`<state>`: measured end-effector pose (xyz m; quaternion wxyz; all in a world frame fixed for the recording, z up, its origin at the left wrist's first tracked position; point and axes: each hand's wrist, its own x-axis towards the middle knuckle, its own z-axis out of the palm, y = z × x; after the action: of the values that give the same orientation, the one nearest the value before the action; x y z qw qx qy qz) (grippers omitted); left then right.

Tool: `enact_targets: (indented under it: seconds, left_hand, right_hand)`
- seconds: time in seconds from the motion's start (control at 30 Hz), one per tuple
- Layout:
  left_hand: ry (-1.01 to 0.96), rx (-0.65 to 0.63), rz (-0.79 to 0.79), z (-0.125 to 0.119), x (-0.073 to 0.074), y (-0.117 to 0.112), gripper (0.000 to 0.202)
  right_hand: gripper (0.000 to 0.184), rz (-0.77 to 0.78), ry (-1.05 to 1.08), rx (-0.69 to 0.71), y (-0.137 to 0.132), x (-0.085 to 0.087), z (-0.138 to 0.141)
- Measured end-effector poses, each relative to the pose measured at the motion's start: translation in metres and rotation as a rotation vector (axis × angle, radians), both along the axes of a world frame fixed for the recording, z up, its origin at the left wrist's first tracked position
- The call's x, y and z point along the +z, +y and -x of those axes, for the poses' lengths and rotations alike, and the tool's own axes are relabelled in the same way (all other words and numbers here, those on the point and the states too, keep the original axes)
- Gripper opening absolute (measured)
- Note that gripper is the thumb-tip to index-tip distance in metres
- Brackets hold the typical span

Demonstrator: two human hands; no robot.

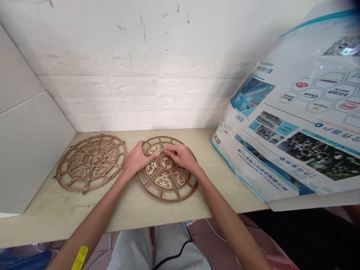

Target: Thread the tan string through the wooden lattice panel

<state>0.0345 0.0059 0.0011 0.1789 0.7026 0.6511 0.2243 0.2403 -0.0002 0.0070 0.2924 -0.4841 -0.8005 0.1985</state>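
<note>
A round brown openwork panel [163,182] with gold scroll patterns and a central hub lies flat on the table in front of me. My left hand [138,159] grips its upper left rim, the thumb stretched inward toward the hub. Above the hub, the fingertips of my right hand [181,155] are pinched together on what looks like a thin wire [161,150], mostly hidden by the fingers. Reddish wire also curves around the lower side of the hub. To the left rests a second round openwork panel [92,159], with pinkish wire along its rings and small tabs on its rim.
The pale wooden table [118,213] meets a white brick-patterned wall [140,86]. A white box-like surface [33,150] bounds the left side. On the right leans a large printed plastic-covered sheet [281,131]. A black cable [174,256] hangs below the table's front edge.
</note>
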Motion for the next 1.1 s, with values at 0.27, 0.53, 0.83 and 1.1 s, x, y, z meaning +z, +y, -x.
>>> enact_targets:
  seconds: [0.27, 0.53, 0.83, 1.1]
  left_hand:
    - [-0.005, 0.085, 0.089, 0.005, 0.005, -0.002, 0.092]
    - [0.059, 0.118, 0.096, 0.010, 0.008, -0.002, 0.084]
    - [0.036, 0.119, 0.093, 0.010, 0.005, 0.002, 0.078]
    - [0.030, 0.114, 0.076, 0.013, 0.000, 0.005, 0.081]
  right_hand:
    - [0.039, -0.101, 0.026, -0.032, 0.004, -0.018, 0.004]
    - [0.034, -0.216, 0.023, -0.075, 0.005, -0.019, 0.005]
    - [0.038, -0.355, 0.119, -0.260, 0.006, -0.022, 0.009]
    - [0.036, -0.381, 0.449, -0.429, -0.005, 0.011, 0.006]
